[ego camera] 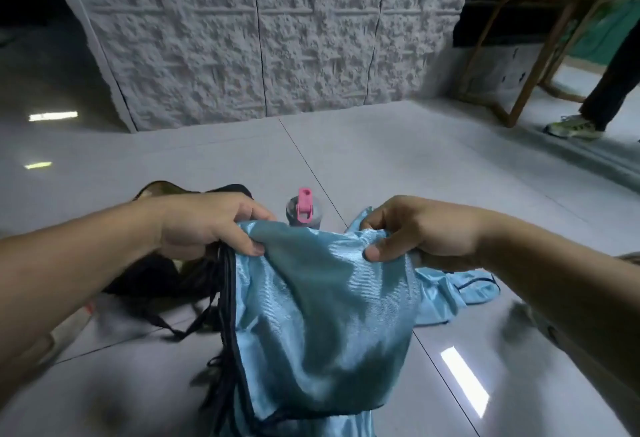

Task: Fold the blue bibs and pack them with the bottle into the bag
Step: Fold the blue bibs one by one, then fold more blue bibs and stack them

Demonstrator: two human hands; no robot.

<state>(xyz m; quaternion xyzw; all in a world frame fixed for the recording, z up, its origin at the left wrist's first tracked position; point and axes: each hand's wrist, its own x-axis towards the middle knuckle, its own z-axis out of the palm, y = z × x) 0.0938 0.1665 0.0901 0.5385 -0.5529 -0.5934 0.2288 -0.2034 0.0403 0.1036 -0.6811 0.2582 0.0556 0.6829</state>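
A shiny light-blue bib (pixel 322 326) with dark trim hangs in front of me over the floor. My left hand (pixel 207 225) pinches its top left corner and my right hand (pixel 415 229) pinches its top right edge. A second blue bib (pixel 460 287) lies crumpled on the floor under my right hand. The bottle (pixel 304 210), grey with a pink flip cap, stands upright just behind the held bib. The black bag (pixel 152 281) lies on the floor below my left hand, its straps trailing toward me.
A textured grey wall panel (pixel 263 31) stands behind the glossy tiled floor (pixel 381 159). At the far right a wooden table (pixel 540 38) stands, with a person's leg and sneaker (pixel 575 127) beside it.
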